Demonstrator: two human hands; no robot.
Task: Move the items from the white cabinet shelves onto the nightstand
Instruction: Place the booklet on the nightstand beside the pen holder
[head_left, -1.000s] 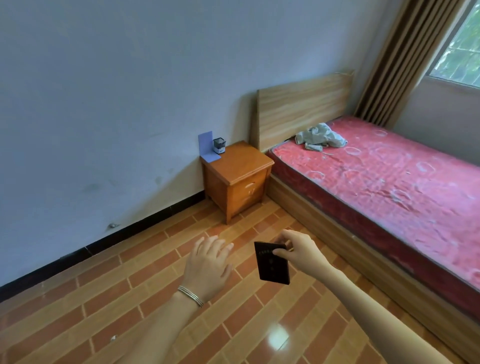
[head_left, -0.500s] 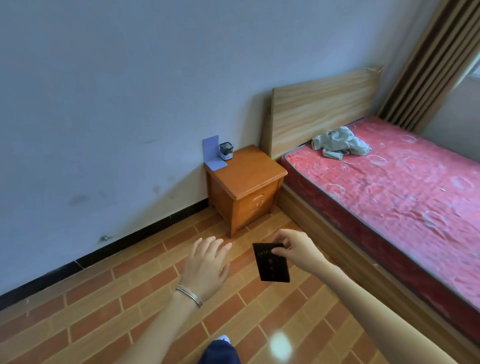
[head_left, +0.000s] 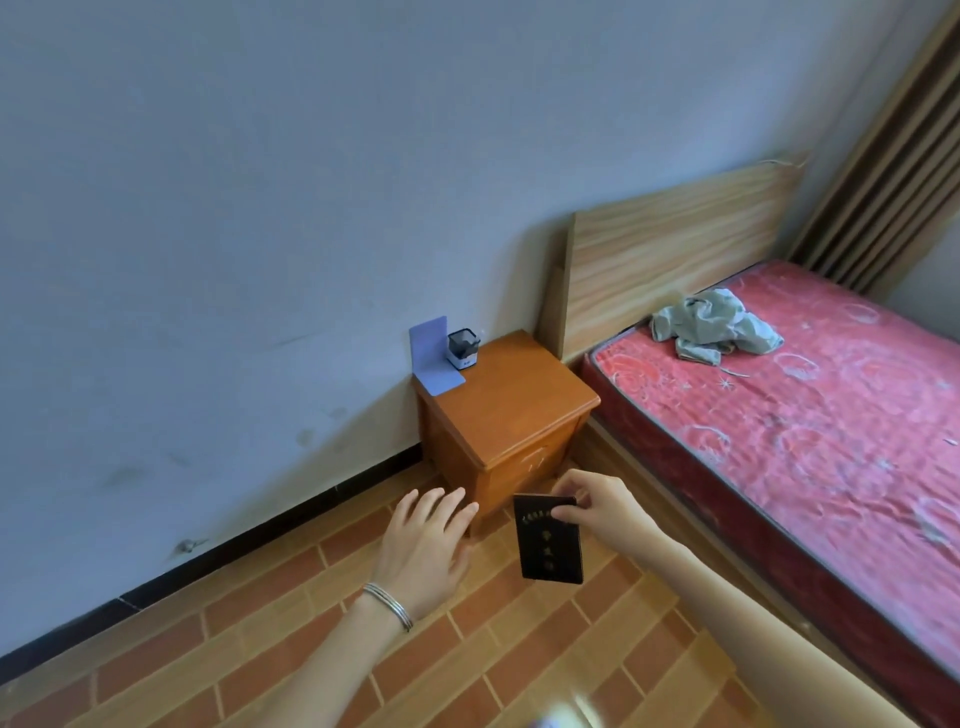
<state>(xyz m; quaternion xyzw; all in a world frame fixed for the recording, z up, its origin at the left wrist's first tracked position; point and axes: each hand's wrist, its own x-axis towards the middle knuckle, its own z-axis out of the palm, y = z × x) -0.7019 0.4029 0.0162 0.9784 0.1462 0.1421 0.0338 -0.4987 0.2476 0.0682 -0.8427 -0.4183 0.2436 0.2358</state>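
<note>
My right hand pinches the top edge of a small dark booklet with gold lettering, which hangs upright in the air in front of the nightstand. My left hand floats beside it with fingers spread and straight, holding nothing. The orange wooden nightstand stands against the wall next to the bed. On its back left corner sit a blue folded card and a small dark-and-white cube-shaped holder. The white cabinet is out of view.
A bed with a red patterned mattress fills the right side, with a crumpled grey cloth near its wooden headboard. Brown curtains hang at the far right. The floor is brick-patterned tile, bounded by a blue-grey wall.
The view has moved closer to the nightstand and turned left, so the window has left the frame. Both hands keep their pose, the booklet still pinched in my right hand.
</note>
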